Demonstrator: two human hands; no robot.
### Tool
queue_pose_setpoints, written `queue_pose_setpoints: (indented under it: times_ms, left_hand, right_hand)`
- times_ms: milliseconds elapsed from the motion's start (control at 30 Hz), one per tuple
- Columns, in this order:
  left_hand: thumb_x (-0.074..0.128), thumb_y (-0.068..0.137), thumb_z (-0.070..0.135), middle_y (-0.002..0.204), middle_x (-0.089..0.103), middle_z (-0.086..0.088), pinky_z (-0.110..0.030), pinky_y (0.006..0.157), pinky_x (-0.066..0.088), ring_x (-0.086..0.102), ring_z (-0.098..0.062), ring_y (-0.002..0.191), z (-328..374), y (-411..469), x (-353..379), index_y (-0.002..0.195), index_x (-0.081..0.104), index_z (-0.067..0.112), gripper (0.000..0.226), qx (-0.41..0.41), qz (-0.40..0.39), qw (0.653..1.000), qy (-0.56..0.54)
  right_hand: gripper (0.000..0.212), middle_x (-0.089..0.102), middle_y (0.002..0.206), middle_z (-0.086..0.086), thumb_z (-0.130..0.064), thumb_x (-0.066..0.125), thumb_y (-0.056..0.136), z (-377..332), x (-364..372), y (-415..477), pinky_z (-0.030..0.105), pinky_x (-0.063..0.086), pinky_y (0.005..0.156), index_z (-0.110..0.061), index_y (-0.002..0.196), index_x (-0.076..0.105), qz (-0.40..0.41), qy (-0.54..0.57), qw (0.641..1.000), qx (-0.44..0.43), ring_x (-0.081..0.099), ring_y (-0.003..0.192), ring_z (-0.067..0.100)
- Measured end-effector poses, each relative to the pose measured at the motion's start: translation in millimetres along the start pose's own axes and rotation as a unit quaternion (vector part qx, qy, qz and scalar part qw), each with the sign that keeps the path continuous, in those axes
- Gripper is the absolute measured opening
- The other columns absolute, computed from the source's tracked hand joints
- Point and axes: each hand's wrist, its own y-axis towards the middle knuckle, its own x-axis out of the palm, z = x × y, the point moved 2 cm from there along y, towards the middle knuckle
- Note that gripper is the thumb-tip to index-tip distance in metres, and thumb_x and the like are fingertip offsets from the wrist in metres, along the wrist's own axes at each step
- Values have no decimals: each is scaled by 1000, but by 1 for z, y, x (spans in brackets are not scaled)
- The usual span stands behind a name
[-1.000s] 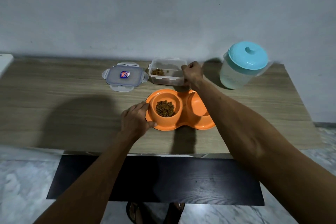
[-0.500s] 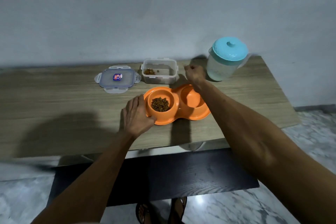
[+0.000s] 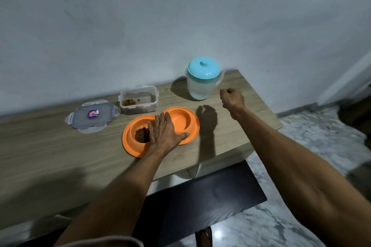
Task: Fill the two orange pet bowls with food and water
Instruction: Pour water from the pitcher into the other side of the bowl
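An orange double pet bowl [image 3: 128, 138] lies on the wooden table [image 3: 50, 150]. Its left cup holds brown kibble [image 3: 141, 135]; its right cup [image 3: 181, 119] looks dry. My left hand [image 3: 163, 134] lies flat over the middle of the bowl with straight fingers. My right hand [image 3: 231, 98] hovers above the table just right of a clear water jug with a turquoise lid [image 3: 202, 78], fingers curled and holding nothing. A clear food container [image 3: 138, 99] with a little kibble stands behind the bowl.
The container's lid [image 3: 92, 116] lies flat to the left of it. A grey wall runs behind the table. The table's right edge is close to the jug. A dark mat [image 3: 200, 200] and marble floor lie below.
My left hand slid from the bowl's left rim onto its middle. My right hand left the food container and moved right, past the bowl, to beside the jug. The view swung right.
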Motion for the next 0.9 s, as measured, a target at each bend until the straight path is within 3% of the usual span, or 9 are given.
queue_pose_setpoints:
  times_ms: [133, 367, 433, 500, 600, 733, 900]
  left_hand:
    - [62, 69, 77, 158, 24, -13, -56, 115, 17, 21, -31, 146, 11, 15, 5, 153, 14, 6, 121, -28, 13, 999, 27]
    - [60, 63, 82, 156, 29, -13, -57, 115, 15, 27, -30, 144, 22, 30, 18, 153, 17, 5, 126, -74, 43, 995, 57]
    - [60, 64, 82, 159, 26, -13, -56, 117, 11, 22, -29, 147, 23, 29, 24, 154, 14, 6, 127, -87, 35, 994, 51]
    - [62, 62, 82, 159, 27, -13, -55, 117, 10, 24, -29, 147, 23, 29, 27, 154, 16, 5, 128, -97, 34, 994, 48]
    - [52, 54, 88, 144, 48, -20, -60, 109, 27, 46, -34, 134, 20, 29, 31, 145, 38, -2, 129, -80, 55, 993, 71]
    - [47, 51, 90, 133, 58, -22, -63, 98, 36, 55, -36, 123, 14, 25, 33, 134, 50, -5, 126, -66, 64, 993, 75]
    - [57, 49, 87, 141, 51, -22, -67, 104, 29, 47, -37, 133, 14, 18, 33, 141, 43, -4, 130, -71, 59, 993, 68]
  right_hand:
    - [26, 61, 87, 11, -27, 46, 94, -3, -10, 35, 39, 48, 73, -11, 76, 58, 30, 16, 999, 4, 56, 82, 28]
    - [36, 61, 104, 6, -38, 47, 100, -22, 13, 95, 35, 45, 91, -8, 112, 63, 19, 116, 993, 15, 57, 99, 24]
    - [37, 63, 104, 6, -43, 48, 99, -23, 23, 104, 35, 46, 91, -10, 104, 62, 2, 145, 989, 18, 58, 99, 24]
    - [41, 66, 97, 5, -47, 51, 96, -23, 31, 110, 33, 46, 81, -8, 95, 64, -15, 171, 985, 29, 60, 91, 22]
    - [48, 69, 80, 3, -49, 63, 84, -19, 40, 122, 34, 49, 71, -1, 87, 71, -25, 221, 973, 55, 62, 77, 20]
    - [25, 64, 64, 1, -33, 74, 74, -22, 42, 126, 29, 45, 56, -15, 60, 64, -38, 284, 956, 71, 56, 60, 15]
    - [15, 56, 63, 1, -20, 72, 62, -22, 41, 130, 28, 40, 53, -13, 61, 58, -32, 308, 946, 95, 47, 58, 16]
